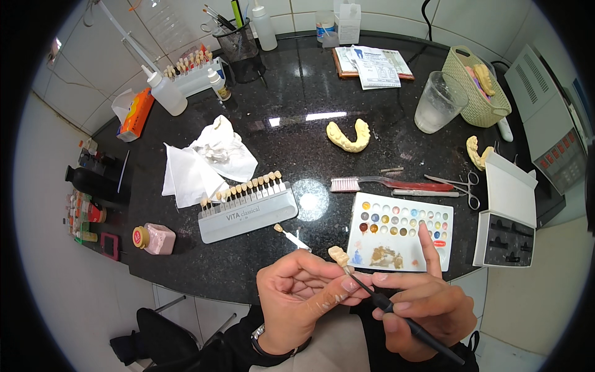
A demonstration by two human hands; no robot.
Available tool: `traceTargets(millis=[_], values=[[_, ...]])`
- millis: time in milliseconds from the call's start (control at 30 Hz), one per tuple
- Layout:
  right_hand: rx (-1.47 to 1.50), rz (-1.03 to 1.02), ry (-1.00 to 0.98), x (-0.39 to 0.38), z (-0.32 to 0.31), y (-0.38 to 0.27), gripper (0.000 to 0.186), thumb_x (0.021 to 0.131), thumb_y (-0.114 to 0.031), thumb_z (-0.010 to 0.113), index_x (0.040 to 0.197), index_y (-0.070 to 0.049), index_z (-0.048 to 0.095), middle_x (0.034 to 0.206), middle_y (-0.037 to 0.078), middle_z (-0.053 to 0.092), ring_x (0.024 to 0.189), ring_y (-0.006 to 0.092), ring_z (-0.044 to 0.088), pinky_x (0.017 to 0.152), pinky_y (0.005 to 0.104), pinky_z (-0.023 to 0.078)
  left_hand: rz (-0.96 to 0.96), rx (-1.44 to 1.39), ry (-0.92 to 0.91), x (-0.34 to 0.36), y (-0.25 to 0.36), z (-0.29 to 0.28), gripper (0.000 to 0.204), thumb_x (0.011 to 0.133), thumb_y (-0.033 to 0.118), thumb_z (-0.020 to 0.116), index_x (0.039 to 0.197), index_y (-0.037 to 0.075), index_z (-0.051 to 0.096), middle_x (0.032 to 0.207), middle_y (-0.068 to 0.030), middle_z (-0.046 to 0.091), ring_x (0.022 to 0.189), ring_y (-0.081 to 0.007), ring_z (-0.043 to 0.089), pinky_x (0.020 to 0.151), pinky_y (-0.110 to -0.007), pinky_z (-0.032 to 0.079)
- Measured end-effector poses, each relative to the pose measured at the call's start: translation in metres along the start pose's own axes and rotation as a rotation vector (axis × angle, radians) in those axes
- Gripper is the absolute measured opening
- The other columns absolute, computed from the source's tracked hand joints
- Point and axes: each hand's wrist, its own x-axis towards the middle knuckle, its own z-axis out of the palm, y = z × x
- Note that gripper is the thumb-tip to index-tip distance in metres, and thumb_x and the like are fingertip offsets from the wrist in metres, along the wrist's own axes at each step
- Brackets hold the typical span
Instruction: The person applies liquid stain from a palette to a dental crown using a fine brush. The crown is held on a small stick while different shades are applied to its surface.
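Note:
My left hand, at the lower middle, is closed with its thumb and fingers around the base of a small cream dental crown piece. Exactly what its fingertips grip under the crown is hidden. In my right hand is a slim black-handled brush, slanting up to the left. Its tip meets the left fingertips just below the crown. My right index finger points up over the edge of a white paint palette with several coloured wells and brown smears. A single shade tab lies left of the crown.
Behind my hands are a shade guide, crumpled white tissue, a yellow dental cast, a red-handled toothbrush and scissor-handled forceps. A pink jar stands left; an opened white box sits right. A plastic cup stands farther back.

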Motion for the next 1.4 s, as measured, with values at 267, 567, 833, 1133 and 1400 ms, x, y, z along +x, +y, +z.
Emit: traceTargets(millis=[267,567,833,1133,1400], values=[[-0.015,-0.003,-0.005,-0.001,0.001,0.002,0.018,0.074,-0.009,0.061,0.083,-0.008,0.046,0.055,0.003,0.057,0.075,0.0244,0.064,0.096,0.0653,0.005,-0.004,0.0,-0.005,0.0,-0.002,-0.002,0.02,0.072,0.002,0.065,0.074,-0.001,0.046,0.067,-0.018,0.06,0.063,-0.0257,0.064,0.048,-0.026,0.054],[0.003,0.007,0.066,-0.003,0.004,0.001,0.02,0.074,-0.009,0.061,0.085,-0.008,0.045,0.057,0.003,0.058,0.078,0.0242,0.064,0.096,0.0645,0.005,-0.022,-0.002,-0.006,0.0,0.0,0.001,0.019,0.072,0.001,0.065,0.074,-0.001,0.046,0.067,-0.0169,0.06,0.063,-0.0247,0.064,0.049,-0.025,0.054],[-0.014,-0.013,-0.058,0.0,-0.003,0.001,0.019,0.074,-0.009,0.062,0.083,-0.008,0.046,0.056,0.005,0.059,0.077,0.0239,0.064,0.096,0.0644,0.006,-0.009,-0.014,-0.006,0.0,-0.001,-0.001,0.02,0.072,0.001,0.066,0.073,-0.001,0.046,0.067,-0.0162,0.06,0.064,-0.0253,0.064,0.049,-0.026,0.054],[-0.018,0.003,-0.042,0.0,-0.001,0.0,0.018,0.074,-0.009,0.063,0.083,-0.008,0.047,0.056,0.005,0.059,0.077,0.024,0.064,0.096,0.0643,0.007,0.0,-0.024,0.002,0.0,0.0,0.0,0.019,0.072,0.002,0.065,0.073,0.0,0.046,0.067,-0.0174,0.06,0.064,-0.026,0.064,0.049,-0.026,0.055],[0.043,0.051,0.023,0.0,0.002,0.0,0.016,0.072,-0.008,0.064,0.08,-0.008,0.05,0.056,0.005,0.059,0.076,0.0247,0.064,0.096,0.0645,0.007,-0.009,-0.011,0.001,0.0,0.001,0.0,0.019,0.073,0.002,0.065,0.073,-0.001,0.046,0.068,-0.0184,0.06,0.064,-0.0251,0.064,0.049,-0.026,0.054]])
